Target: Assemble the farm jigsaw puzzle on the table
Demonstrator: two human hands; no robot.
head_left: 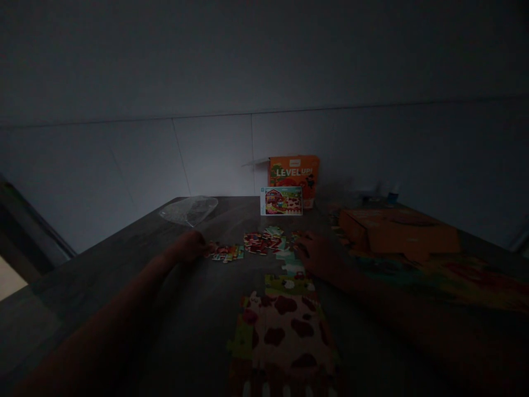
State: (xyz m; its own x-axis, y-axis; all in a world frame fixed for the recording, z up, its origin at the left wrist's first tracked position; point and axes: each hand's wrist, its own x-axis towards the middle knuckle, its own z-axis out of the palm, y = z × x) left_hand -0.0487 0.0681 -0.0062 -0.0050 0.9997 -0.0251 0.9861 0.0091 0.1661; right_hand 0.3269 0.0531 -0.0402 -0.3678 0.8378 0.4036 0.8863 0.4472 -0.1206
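**Cow puzzle part-joined**

A joined strip of pink, brown-spotted cow jigsaw [285, 325] lies nearest on the dark wooden table [198, 309]; the loose colourful jigsaw pieces [262, 242] beyond it are not yet fitted. The left hand [188, 246] rests just beside their left end, the right hand [316, 255] at their right end, seemingly touching. In this gloom I cannot tell whether either hand grips a piece.

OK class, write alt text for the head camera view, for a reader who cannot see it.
In dim light, a person's left hand and right hand lie among loose puzzle pieces on a dark table, beyond a part-built cow puzzle. An orange box stands behind.
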